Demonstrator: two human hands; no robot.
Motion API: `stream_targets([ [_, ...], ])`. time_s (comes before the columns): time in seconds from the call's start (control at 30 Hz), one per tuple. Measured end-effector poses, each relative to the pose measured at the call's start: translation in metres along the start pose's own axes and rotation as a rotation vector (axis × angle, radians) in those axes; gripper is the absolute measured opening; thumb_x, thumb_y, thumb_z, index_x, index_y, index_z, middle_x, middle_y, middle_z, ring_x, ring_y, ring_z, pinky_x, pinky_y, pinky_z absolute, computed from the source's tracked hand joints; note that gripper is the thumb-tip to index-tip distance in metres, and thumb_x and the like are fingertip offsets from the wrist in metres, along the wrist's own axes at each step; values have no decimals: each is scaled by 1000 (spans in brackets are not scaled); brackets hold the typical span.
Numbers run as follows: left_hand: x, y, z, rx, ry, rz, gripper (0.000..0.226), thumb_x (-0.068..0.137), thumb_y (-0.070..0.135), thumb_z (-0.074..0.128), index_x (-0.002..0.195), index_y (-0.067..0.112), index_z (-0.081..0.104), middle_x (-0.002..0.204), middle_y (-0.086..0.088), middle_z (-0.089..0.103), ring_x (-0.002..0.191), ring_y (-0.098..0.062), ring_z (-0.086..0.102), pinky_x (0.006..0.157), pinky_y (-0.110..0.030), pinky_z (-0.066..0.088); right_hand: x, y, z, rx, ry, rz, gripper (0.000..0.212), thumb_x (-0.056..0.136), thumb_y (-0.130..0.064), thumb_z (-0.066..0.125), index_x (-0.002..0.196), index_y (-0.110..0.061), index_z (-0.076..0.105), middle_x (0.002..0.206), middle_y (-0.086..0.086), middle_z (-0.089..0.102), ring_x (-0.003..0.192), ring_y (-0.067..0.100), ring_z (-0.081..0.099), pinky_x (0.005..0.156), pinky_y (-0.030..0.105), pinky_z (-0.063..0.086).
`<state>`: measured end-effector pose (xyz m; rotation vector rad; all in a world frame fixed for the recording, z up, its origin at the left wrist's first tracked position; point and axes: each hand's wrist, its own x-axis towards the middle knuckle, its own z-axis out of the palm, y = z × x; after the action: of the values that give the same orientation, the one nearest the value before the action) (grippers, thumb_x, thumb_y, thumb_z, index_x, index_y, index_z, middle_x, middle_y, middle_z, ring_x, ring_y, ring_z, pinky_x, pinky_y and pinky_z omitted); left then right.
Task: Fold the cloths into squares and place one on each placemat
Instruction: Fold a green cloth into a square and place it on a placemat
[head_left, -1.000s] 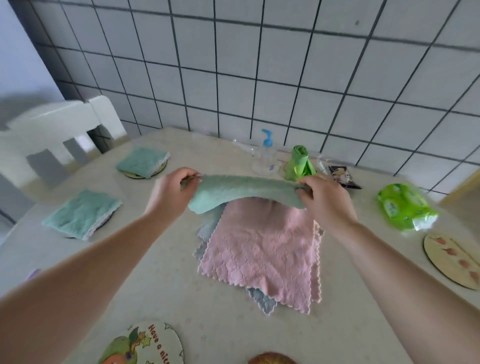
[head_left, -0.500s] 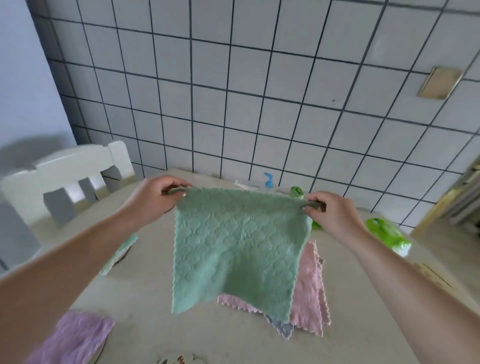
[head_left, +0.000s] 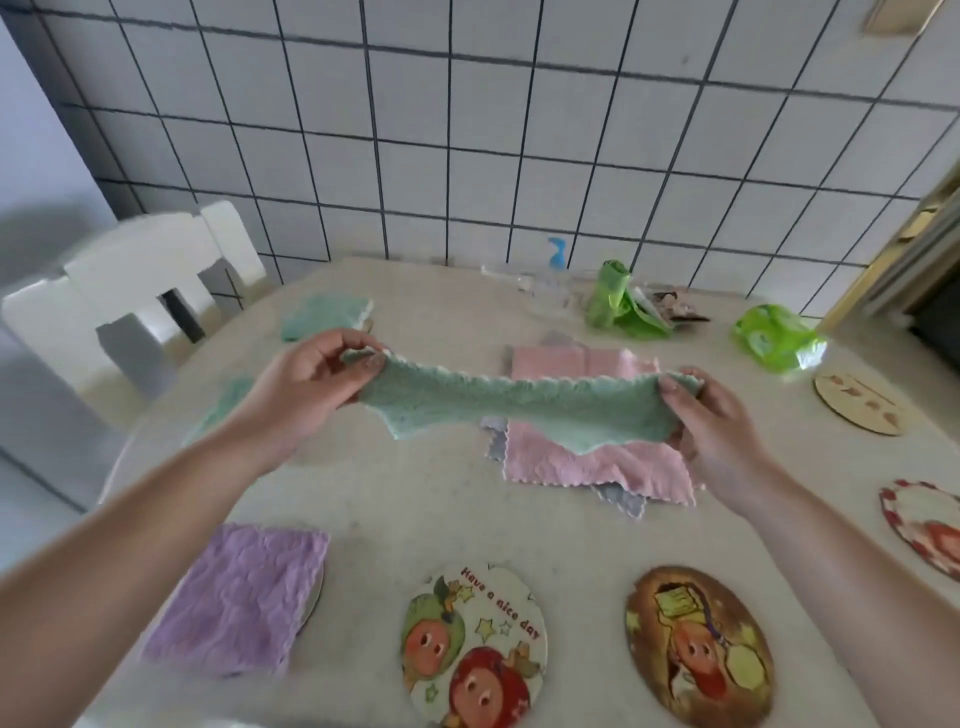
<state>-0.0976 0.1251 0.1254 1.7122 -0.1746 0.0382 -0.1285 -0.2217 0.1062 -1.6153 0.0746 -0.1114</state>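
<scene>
Both hands are pinching the green cloth (head_left: 511, 410) by its corners, left hand (head_left: 306, 384) and right hand (head_left: 711, 415) stretching it above the pink cloth (head_left: 582, 462), folding just starting, needing edges matched next, a bare placemat (head_left: 475, 644) waiting

The left hand (head_left: 306, 384) and right hand (head_left: 711, 415) pinch a green cloth (head_left: 514, 410) stretched between them, above the pink cloth (head_left: 587, 462).

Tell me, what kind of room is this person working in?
Probably a home kitchen or dining corner: a tiled wall behind a pale dining table, a white chair pulled up to it, and round cartoon placemats laid out for places.
</scene>
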Motion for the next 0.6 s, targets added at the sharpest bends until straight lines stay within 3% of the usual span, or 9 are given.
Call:
stream_targets([
  [0.1,-35,-42,-1,70,-74,-102,24,87,9,56,77,28,66,69,13,62,69,-5,56,68,-22,50,-39,41,9,-44,21,133,57,32,-75,75,70,-33,67,83,1,59,78,13,58,70,36,50],
  [0.13,-48,-56,0,80,-103,-143,29,88,9,55,75,32,67,68,14,62,70,-6,55,67,-23,49,-53,53,12,-60,21,180,50,43,-71,74,73,-32,67,87,3,61,81,15,59,74,38,50],
  [0.23,-86,-95,3,128,-186,-261,31,90,11,54,74,34,65,67,16,60,64,0,52,59,-19,45,-93,93,15,-118,26,321,15,86,-37,58,81,-24,64,87,2,66,85,17,62,82,43,48],
  [0.3,-108,-115,5,222,-221,-304,20,91,13,55,79,26,63,74,9,62,61,2,51,56,-16,41,-118,117,15,-212,5,403,16,89,-35,53,88,-24,64,86,-4,67,90,18,63,83,41,47],
  [0.37,-124,-129,7,281,-275,-363,9,91,17,54,86,19,62,82,-1,63,64,1,54,58,-18,42,-136,133,16,-279,12,485,20,90,-34,52,101,-20,61,98,0,66,98,20,61,86,38,46],
  [0.47,-137,-144,9,318,-308,-457,9,91,24,54,88,21,62,85,0,65,72,-4,60,63,-24,44,-151,144,20,-299,-13,598,37,90,-38,51,115,-11,55,110,5,59,103,18,56,88,33,46],
  [0.53,-137,-153,10,328,-290,-499,9,91,26,55,88,22,63,86,1,66,78,-13,62,65,-28,45,-153,148,22,-332,-24,637,57,84,-53,52,126,-15,49,119,2,57,111,19,54,98,43,43],
  [0.6,-131,-159,12,291,-244,-526,8,90,26,56,86,25,64,85,3,66,79,-15,60,66,-29,44,-147,151,23,-365,-2,626,43,86,-50,50,111,-14,55,110,10,61,104,26,58,94,49,45],
])
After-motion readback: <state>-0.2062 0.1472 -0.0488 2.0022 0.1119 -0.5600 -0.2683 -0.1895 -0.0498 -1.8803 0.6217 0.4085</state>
